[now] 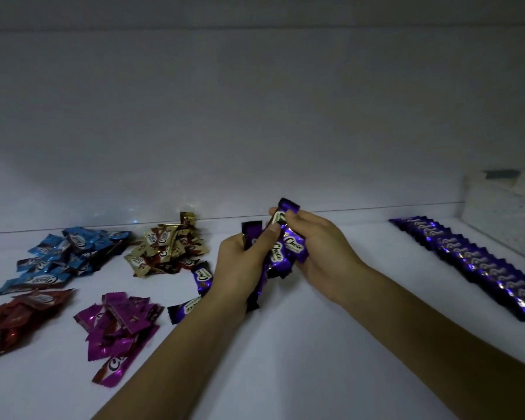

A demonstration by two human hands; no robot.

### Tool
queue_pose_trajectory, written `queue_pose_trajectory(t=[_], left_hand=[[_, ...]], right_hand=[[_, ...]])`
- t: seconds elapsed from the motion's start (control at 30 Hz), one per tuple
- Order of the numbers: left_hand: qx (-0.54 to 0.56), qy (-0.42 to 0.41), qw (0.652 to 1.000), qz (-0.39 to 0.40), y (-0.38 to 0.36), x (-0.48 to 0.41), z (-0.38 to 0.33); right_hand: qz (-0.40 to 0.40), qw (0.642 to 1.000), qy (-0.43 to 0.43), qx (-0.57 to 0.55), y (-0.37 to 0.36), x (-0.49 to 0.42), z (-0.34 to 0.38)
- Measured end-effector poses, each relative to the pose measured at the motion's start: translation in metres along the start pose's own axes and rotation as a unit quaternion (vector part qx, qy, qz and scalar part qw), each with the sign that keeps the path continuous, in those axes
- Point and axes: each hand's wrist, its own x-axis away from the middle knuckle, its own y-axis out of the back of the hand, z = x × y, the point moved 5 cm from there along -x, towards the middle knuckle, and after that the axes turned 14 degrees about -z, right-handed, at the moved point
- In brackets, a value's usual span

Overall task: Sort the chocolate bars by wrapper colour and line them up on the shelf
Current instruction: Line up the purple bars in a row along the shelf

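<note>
Hands: your left hand (240, 268) curls round a bundle of purple bars (281, 253), thumb laid across it. Your right hand (322, 253) grips the same bundle from the other side, fingertips pinching the topmost bar.
Bundle: held just above the shelf (315, 344), long axes pointing away from you toward the back wall, leaning slightly right.
Row of purple bars (479, 265): overlapping, laid diagonally at your right.
Left side: blue pile (70, 253), gold pile (167, 250), red pile (15, 316), magenta pile (122, 322).
</note>
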Motion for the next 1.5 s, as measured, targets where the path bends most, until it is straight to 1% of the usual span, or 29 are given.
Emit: queue_pose_trajectory(t=[0.07, 0.17, 0.23, 0.3, 0.4, 0.47, 0.57, 0.67, 0.73, 0.83, 0.9, 0.97, 1.03, 1.1, 1.13, 1.2, 1.3, 1.5], left_hand=[[-0.001, 0.013, 1.000, 0.010, 0.000, 0.004, 0.005], [0.002, 0.008, 0.996, 0.089, -0.014, 0.016, 0.005], [0.007, 0.002, 0.992, 0.128, -0.025, 0.025, 0.003], [0.004, 0.002, 0.989, 0.148, -0.034, 0.032, 0.004], [0.021, 0.024, 0.983, 0.183, -0.057, 0.044, 0.005], [0.014, 0.028, 0.979, 0.200, -0.075, 0.050, 0.005], [-0.021, 0.017, 0.976, 0.218, -0.108, 0.058, 0.012], [-0.033, -0.009, 0.970, 0.239, -0.149, 0.073, 0.016], [-0.032, -0.025, 0.970, 0.239, -0.178, 0.084, 0.019], [-0.018, -0.036, 0.979, 0.199, -0.205, 0.093, 0.028], [0.013, -0.041, 0.985, 0.170, -0.211, 0.095, 0.033], [0.051, -0.035, 0.986, 0.152, -0.211, 0.094, 0.035], [0.065, -0.021, 0.986, 0.149, -0.209, 0.095, 0.040], [0.059, -0.019, 0.986, 0.157, -0.209, 0.097, 0.042], [0.053, -0.019, 0.985, 0.161, -0.210, 0.098, 0.043], [0.047, -0.016, 0.985, 0.164, -0.212, 0.099, 0.044], [0.049, -0.017, 0.985, 0.163, -0.213, 0.102, 0.046], [0.040, -0.051, 0.983, 0.170, -0.216, 0.101, 0.043]], right_hand=[[-0.008, 0.999, -0.030, -0.038, 0.001, 0.002, 0.002], [-0.016, 0.994, -0.044, -0.094, 0.006, 0.006, 0.010], [-0.019, 0.994, -0.039, -0.104, 0.019, 0.012, 0.017], [-0.019, 0.995, -0.034, -0.097, 0.032, 0.018, 0.021], [-0.049, 0.996, 0.010, -0.079, 0.065, 0.027, 0.037], [-0.108, 0.991, 0.062, -0.046, 0.097, 0.031, 0.051], [-0.195, 0.969, 0.135, 0.067, 0.150, 0.043, 0.072], [-0.224, 0.944, 0.192, 0.147, 0.195, 0.063, 0.089], [-0.217, 0.932, 0.227, 0.182, 0.219, 0.075, 0.099], [-0.207, 0.899, 0.265, 0.279, 0.252, 0.082, 0.111], [-0.191, 0.878, 0.257, 0.357, 0.273, 0.082, 0.113], [-0.162, 0.866, 0.234, 0.412, 0.292, 0.084, 0.111], [-0.134, 0.844, 0.214, 0.473, 0.306, 0.085, 0.103], [-0.127, 0.813, 0.216, 0.526, 0.316, 0.084, 0.096], [-0.129, 0.808, 0.220, 0.531, 0.320, 0.084, 0.096], [-0.120, 0.815, 0.219, 0.523, 0.323, 0.081, 0.098], [-0.081, 0.822, 0.204, 0.525, 0.325, 0.071, 0.104], [-0.060, 0.822, 0.219, 0.523, 0.319, 0.055, 0.100]])
